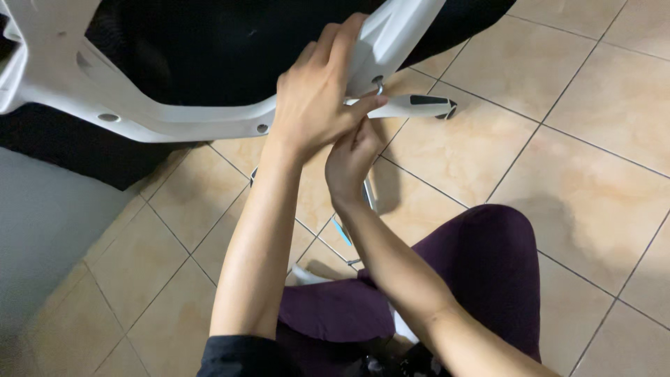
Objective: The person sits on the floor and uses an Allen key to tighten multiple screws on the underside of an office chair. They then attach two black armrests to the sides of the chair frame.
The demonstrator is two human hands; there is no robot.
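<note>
Chair frame (146, 115), white plastic with black mesh behind it, is tipped over the tiled floor (593, 160), and the left hand (317, 94) is clamped over its edge near a bolt point. The right hand (352, 157) is curled narrowly just below, apparently around a small tool I cannot make out. Fastening looks underway, since other holes in the frame appear unfilled.

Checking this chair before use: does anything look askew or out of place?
Yes. The white chair frame lies tipped over above the tiled floor, with a caster leg sticking sideways. The left hand grips the frame; the right hand works beneath it.
</note>
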